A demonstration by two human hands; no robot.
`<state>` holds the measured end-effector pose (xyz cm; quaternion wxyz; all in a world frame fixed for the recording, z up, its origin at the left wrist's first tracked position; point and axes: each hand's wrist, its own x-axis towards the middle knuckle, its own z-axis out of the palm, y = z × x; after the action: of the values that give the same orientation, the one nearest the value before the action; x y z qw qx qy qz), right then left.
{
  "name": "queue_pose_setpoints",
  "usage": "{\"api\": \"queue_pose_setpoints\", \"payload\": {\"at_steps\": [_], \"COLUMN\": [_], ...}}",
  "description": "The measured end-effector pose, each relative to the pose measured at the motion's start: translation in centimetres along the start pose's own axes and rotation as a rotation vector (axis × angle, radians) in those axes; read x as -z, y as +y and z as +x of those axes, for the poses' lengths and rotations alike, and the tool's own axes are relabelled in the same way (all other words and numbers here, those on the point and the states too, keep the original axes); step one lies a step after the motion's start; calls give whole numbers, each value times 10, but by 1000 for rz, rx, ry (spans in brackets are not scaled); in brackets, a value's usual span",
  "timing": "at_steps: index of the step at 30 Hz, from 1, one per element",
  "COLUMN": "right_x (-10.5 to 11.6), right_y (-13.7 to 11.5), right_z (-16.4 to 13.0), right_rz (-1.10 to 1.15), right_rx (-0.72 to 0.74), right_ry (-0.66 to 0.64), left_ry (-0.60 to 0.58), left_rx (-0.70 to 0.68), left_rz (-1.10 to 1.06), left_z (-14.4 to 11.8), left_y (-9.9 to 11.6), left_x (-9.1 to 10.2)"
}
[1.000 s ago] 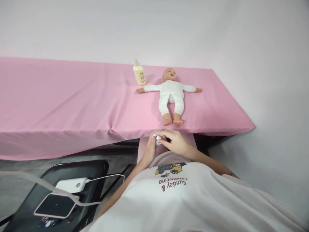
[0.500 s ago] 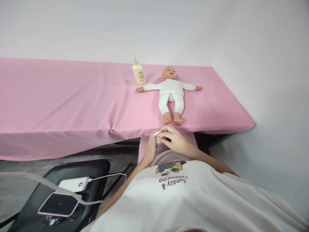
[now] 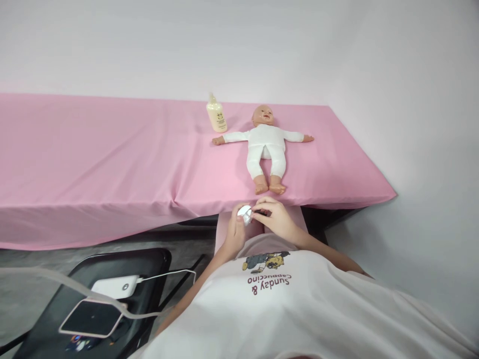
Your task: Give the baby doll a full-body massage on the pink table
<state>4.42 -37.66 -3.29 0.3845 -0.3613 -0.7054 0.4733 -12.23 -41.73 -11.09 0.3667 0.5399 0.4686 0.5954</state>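
In front of my lap, my left hand [image 3: 235, 233] is wrapped round a small white rounded object [image 3: 244, 213], thumb on its near side. What kind of thing it is, I cannot make out. My right hand [image 3: 276, 218] is at the object's right edge, thumb and fingers pinched together; whether anything is between those fingertips does not show. Just beyond both hands, a baby doll [image 3: 266, 142] in a white suit lies on its back with arms spread, feet towards me. A pale yellow pump bottle [image 3: 216, 115] stands beside the doll's outstretched arm on the left.
A pink cloth [image 3: 112, 154] covers the long table against the wall. At the lower left, a black chair [image 3: 149, 259] carries a white power bank [image 3: 114, 286] with a cable and a phone [image 3: 93, 317]. A pale strap or cable [image 3: 48, 273] crosses above the chair.
My right hand's fingers have shifted off the top of the white object to its right edge, so more of it shows. The doll and bottle have stayed in place.
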Motion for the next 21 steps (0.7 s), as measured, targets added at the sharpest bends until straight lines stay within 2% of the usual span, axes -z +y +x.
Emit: {"api": "queue_pose_setpoints", "payload": {"at_steps": [7,13,21], "right_x": [2,1,-1], "right_y": [0,1,-4], "right_z": [0,-1,-4], "right_rz": [36,52,119], "right_rx": [2,-11,-29], "right_ry": [7,16,56], "left_ry": [-36,-27,0], "left_rx": [-47,-132,-136], "left_rz": [42,137,169], "left_z": [0,1,2], "left_y": [0,9,18], "left_x": [2,1,-6]}}
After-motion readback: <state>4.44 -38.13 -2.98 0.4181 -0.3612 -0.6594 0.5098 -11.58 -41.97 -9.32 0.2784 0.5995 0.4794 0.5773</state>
